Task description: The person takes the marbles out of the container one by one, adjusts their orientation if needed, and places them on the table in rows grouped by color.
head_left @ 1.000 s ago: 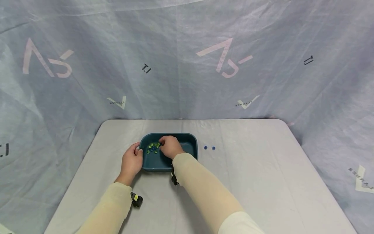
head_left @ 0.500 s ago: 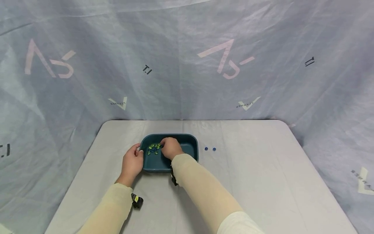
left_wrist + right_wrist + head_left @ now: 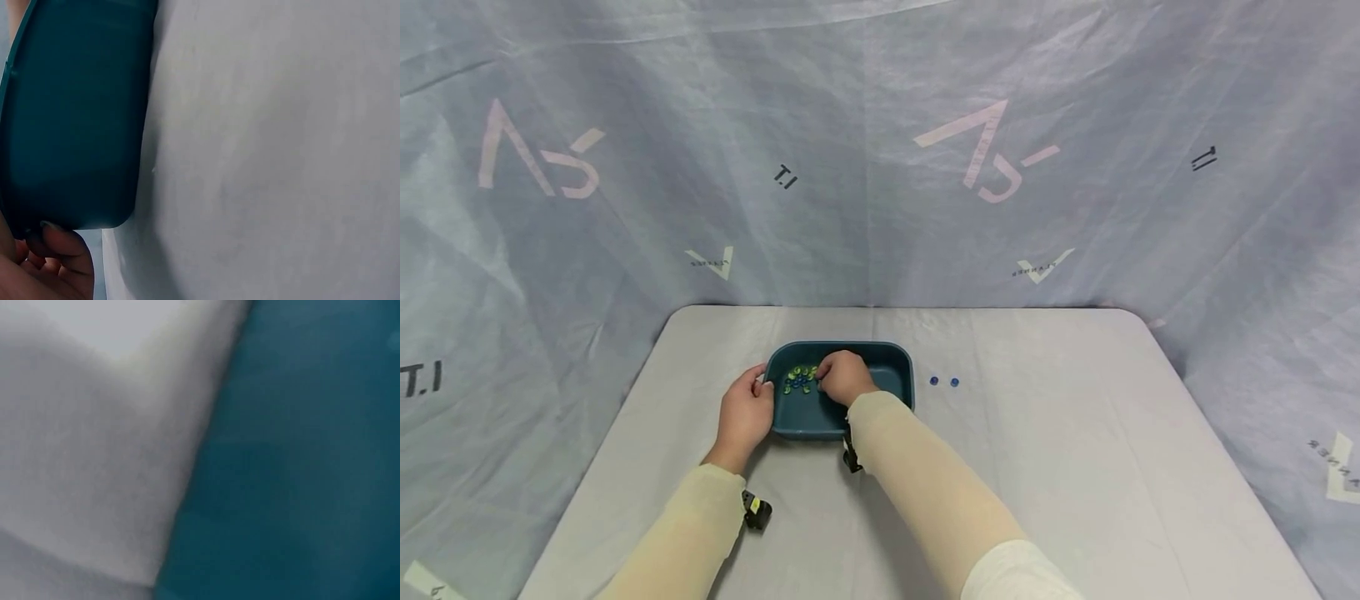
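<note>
A dark teal plastic tray with rounded corners rests on the table. Inside its left half lies a cluster of several green and blue marbles. My left hand holds the tray's left end, thumb and fingers at the rim; in the left wrist view its curled fingers meet the tray's corner. My right hand reaches over the near rim into the tray, fingers bent down, fingertips at the right edge of the cluster. I cannot tell whether a marble is between them. The right wrist view shows only the tray wall and cloth.
Two blue marbles lie on the table just right of the tray. A grey printed cloth hangs behind the table and along its sides. Small black cameras sit at both wrists.
The right fingertips have shifted slightly nearer and to the right within the tray. The left hand keeps its hold. The whole head view has drifted a little.
</note>
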Motion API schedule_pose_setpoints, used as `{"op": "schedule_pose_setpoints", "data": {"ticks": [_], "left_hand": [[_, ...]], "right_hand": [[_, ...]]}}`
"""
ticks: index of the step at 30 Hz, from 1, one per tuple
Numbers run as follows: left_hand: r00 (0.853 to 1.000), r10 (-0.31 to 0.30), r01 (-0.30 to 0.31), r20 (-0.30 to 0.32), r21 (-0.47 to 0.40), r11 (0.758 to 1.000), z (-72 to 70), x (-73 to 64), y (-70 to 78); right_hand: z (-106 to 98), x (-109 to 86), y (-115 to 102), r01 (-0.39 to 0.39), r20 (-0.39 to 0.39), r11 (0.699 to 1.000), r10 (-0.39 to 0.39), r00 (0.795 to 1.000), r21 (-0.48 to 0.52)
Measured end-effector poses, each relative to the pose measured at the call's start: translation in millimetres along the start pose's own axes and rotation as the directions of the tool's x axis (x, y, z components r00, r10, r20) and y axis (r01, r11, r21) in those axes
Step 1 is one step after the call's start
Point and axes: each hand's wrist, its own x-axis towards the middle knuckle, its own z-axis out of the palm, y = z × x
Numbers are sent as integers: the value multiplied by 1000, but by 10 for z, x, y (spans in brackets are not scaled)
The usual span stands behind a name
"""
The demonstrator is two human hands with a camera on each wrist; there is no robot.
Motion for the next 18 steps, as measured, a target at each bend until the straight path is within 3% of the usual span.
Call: {"op": "schedule_pose_setpoints", "data": {"ticks": [11, 18], "left_hand": [[1000, 6, -6, -16, 2, 1000, 21, 11, -12], [1000, -12, 12, -10, -5, 1000, -9, -2, 36]], "right_hand": [[-61, -38, -10, 51, 18, 995, -53, 998, 87], [-144, -189, -25, 84, 18, 991, -86, 996, 106]]}}
